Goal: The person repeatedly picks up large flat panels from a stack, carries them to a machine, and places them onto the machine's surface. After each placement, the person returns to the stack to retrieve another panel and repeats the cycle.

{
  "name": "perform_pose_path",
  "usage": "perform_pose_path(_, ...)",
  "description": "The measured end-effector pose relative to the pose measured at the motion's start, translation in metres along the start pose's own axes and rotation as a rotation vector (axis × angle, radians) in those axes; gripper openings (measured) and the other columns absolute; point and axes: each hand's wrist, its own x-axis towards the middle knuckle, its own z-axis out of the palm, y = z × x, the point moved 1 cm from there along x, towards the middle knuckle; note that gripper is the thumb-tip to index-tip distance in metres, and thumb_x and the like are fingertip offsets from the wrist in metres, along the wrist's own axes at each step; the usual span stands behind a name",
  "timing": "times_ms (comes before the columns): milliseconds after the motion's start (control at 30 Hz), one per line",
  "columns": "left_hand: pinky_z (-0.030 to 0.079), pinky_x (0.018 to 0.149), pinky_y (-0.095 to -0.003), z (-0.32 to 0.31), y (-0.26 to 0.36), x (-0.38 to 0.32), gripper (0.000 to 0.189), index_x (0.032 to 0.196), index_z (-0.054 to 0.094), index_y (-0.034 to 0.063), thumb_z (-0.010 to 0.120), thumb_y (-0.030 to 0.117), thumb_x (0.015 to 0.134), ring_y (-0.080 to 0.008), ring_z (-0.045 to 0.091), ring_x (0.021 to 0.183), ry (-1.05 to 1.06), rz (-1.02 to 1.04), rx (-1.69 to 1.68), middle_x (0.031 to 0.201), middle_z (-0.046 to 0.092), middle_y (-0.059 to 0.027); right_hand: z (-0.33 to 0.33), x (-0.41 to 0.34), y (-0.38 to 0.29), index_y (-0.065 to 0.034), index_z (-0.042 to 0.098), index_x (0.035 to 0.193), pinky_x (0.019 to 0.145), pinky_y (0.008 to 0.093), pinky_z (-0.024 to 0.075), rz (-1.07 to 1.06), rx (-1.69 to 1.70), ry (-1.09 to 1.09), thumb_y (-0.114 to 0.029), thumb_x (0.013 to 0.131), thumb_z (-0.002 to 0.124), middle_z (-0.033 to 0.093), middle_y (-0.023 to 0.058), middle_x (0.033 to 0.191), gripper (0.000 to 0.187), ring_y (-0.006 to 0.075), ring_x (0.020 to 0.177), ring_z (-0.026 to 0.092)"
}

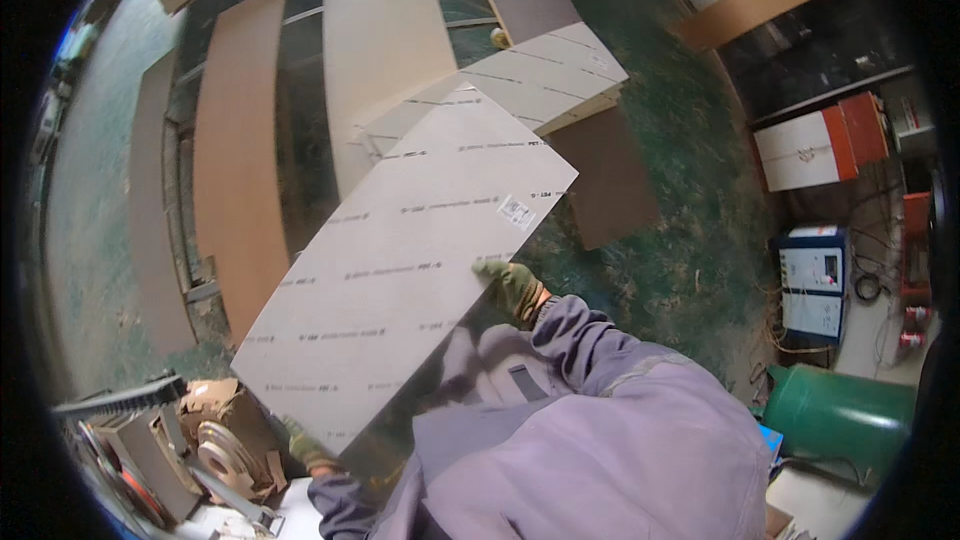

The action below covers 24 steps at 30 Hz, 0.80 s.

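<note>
A white film-covered panel with rows of print and a small label is held up at a slant in front of my body. My right hand, in a green work glove, grips its long near edge, thumb on the top face. At the lower-left end, my gloved left hand holds the corner; the fingers beneath are hidden. Beyond the panel's far end lies a stack of similar printed panels, partly covered by the one I hold.
Long boards lie to the left: a white one, a tan one and a grey one. A dark brown board lies beyond my right hand. Edge-banding rolls stand lower left. A green tank stands at right.
</note>
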Motion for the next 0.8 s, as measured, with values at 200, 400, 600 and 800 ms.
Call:
perform_pose_path(200, 0.050, 0.102, -0.0490, -0.087, 0.007, -0.164, 0.074, 0.145, 0.053, 0.0041, 0.053, 0.063, 0.099, -0.0334, 0.059, 0.125, 0.309, 0.111, -0.226, 0.143, 0.059, -0.0148, 0.175, -0.036, 0.033, 0.0028, 0.066, 0.126, 0.090, 0.0406, 0.0589, 0.396, -0.517, -0.407, -0.015, 0.095, 0.069, 0.072, 0.0139, 0.116, 0.036, 0.0250, 0.103, 0.070)
perform_pose_path(400, 0.052, 0.099, -0.0468, -0.128, -0.028, -0.325, 0.069, 0.143, 0.055, 0.0039, 0.057, 0.058, 0.099, -0.0322, 0.061, 0.121, 0.514, 0.302, -0.455, 0.140, 0.061, -0.0151, 0.249, -0.033, 0.110, 0.0019, 0.066, 0.126, 0.094, 0.0386, 0.0564, 0.721, -0.554, -0.616, -0.023, 0.097, 0.066, 0.071, 0.0134, 0.115, 0.038, 0.0232, 0.104, 0.069)
perform_pose_path(600, 0.050, 0.103, -0.0450, -0.174, -0.075, -0.406, 0.064, 0.148, 0.051, 0.0089, 0.061, 0.050, 0.100, -0.0311, 0.057, 0.128, 0.783, 0.399, -0.556, 0.146, 0.055, -0.0144, 0.290, -0.040, 0.163, 0.0019, 0.068, 0.123, 0.099, 0.0424, 0.0536, 0.900, -0.555, -0.746, -0.024, 0.101, 0.063, 0.071, 0.0133, 0.117, 0.035, 0.0270, 0.110, 0.067)
perform_pose_path(800, 0.044, 0.107, -0.0387, -0.230, -0.109, -0.439, 0.047, 0.130, 0.066, 0.0013, 0.070, 0.034, 0.097, -0.0253, 0.059, 0.121, 1.365, 0.370, 0.177, 0.132, 0.066, -0.0123, 0.316, -0.056, 0.225, 0.0002, 0.068, 0.113, 0.084, 0.0395, 0.0548, 0.396, -1.175, -0.852, -0.022, 0.098, 0.062, 0.071, 0.0131, 0.105, 0.027, 0.0281, 0.097, 0.068)
